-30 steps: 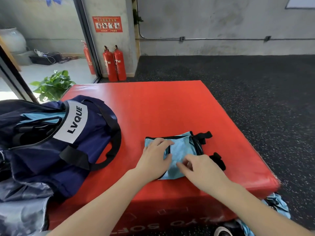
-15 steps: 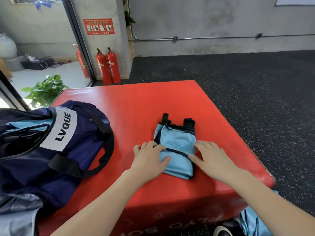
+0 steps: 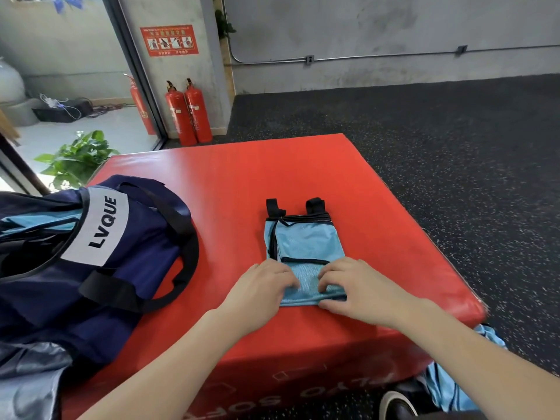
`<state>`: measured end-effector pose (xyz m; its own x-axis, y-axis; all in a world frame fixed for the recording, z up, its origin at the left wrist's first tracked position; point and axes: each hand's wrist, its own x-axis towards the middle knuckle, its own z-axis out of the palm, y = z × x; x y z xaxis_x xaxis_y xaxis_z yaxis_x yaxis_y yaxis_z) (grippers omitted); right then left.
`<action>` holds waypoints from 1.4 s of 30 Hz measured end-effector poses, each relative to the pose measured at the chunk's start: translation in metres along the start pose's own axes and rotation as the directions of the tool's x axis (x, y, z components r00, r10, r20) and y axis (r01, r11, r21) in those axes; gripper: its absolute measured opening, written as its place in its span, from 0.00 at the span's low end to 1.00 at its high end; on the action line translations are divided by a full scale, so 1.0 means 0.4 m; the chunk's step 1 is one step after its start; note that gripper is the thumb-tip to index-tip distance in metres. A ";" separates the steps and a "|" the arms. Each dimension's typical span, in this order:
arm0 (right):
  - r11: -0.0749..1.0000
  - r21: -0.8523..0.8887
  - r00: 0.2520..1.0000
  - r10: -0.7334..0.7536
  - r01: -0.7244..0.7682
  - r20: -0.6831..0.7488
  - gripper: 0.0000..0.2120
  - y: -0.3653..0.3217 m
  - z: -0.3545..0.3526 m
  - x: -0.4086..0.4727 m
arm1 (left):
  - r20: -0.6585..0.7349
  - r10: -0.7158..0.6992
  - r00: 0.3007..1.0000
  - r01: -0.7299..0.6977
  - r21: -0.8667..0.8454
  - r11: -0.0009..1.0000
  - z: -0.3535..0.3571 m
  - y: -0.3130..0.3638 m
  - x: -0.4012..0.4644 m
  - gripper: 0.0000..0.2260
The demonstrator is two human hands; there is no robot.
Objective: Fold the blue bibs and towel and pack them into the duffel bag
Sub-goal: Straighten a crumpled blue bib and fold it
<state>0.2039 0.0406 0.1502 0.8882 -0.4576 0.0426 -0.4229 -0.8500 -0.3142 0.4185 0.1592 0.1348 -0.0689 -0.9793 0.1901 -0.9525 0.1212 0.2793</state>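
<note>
A folded light-blue bib (image 3: 306, 241) with black trim lies on the red mat (image 3: 242, 177), its two black straps pointing away from me. My left hand (image 3: 262, 287) holds the bib's near left corner with curled fingers. My right hand (image 3: 359, 287) pinches the near right edge, fingers on top and thumb at the fold. The navy duffel bag (image 3: 127, 277) with a white LVQUE label sits open on the mat's left side, and light-blue cloth (image 3: 39, 222) shows inside it.
More light-blue cloth (image 3: 451, 386) hangs by the mat's near right corner above the dark speckled floor (image 3: 454, 147). A shoe tip (image 3: 397, 404) shows below. Two red fire extinguishers (image 3: 189, 112) and a potted plant (image 3: 77, 157) stand beyond the mat.
The bib was turned so its straps point away from me. Both hands shifted from lying flat at its sides to its near end, with fingers now curled on the edge.
</note>
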 end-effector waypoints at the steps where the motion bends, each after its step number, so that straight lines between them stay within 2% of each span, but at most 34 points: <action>1: 1.000 -0.001 1.000 -0.007 0.007 0.001 0.16 0.000 0.001 -0.001 | 0.037 0.013 0.999 -0.013 0.003 1.000 -0.002 0.001 -0.002 0.17; 6: 0.999 0.021 0.998 -0.040 0.041 -0.038 0.08 -0.008 0.006 -0.004 | -0.006 0.002 1.000 -0.002 -0.075 0.997 -0.006 0.006 -0.012 0.09; 9: 0.998 0.044 0.998 -0.039 0.042 -0.056 0.06 -0.009 0.016 0.001 | 0.014 -0.009 1.000 0.010 -0.064 0.998 -0.008 0.011 -0.016 0.18; 12: 0.981 0.193 0.996 0.010 0.007 -0.083 0.04 -0.004 0.015 0.005 | 0.045 -0.006 0.999 0.008 -0.033 0.999 -0.009 0.009 -0.020 0.23; 14: 0.963 0.270 0.992 0.052 -0.019 -0.116 0.01 -0.004 0.009 0.006 | 0.022 0.011 1.000 -0.011 -0.016 1.000 -0.008 0.009 -0.021 0.18; 16: 0.956 0.293 0.987 0.067 -0.021 -0.147 0.03 -0.008 0.001 0.006 | -0.031 0.014 0.999 -0.014 -0.016 1.000 -0.008 0.011 -0.019 0.11; 20: 0.987 0.126 0.995 0.100 -0.097 -0.021 0.17 -0.011 -0.008 -0.001 | -0.157 -0.015 0.988 0.010 -0.030 1.000 -0.014 0.017 -0.016 0.10; 22: 0.993 0.052 0.994 0.109 -0.108 -0.003 0.14 -0.010 -0.018 -0.003 | -0.214 -0.032 0.976 0.021 -0.052 0.998 -0.021 0.024 -0.017 0.06; 25: 0.979 0.109 0.984 0.175 -0.170 -0.035 0.09 -0.009 -0.044 -0.005 | -0.284 -0.100 0.954 0.050 -0.178 0.983 -0.036 0.045 -0.022 0.04; 29: 0.921 0.358 0.968 0.215 -0.157 -0.129 0.06 -0.016 -0.082 -0.006 | -0.282 -0.265 0.922 0.144 -0.386 0.911 -0.057 0.073 -0.024 0.07; 33: 0.827 0.541 0.963 0.247 -0.153 -0.105 0.04 -0.019 -0.103 -0.001 | -0.285 -0.353 0.891 0.187 -0.478 0.858 -0.065 0.086 -0.015 0.06; 36: 0.819 0.526 0.947 0.312 -0.229 -0.075 0.02 -0.007 -0.095 0.009 | -0.230 -0.431 0.873 0.259 -0.531 0.807 -0.057 0.078 -0.004 0.05; 42: 0.832 0.419 0.890 0.444 -0.364 -0.109 0.03 0.032 -0.055 0.021 | -0.146 -0.531 0.835 0.402 -0.496 0.769 -0.028 0.040 0.008 0.04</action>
<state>0.2019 0.0200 0.1673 0.5830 -0.8125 0.0016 -0.5995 -0.4315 -0.6741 0.4064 0.1597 0.1505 0.4914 -0.8582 0.1481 -0.6135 -0.2205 0.7582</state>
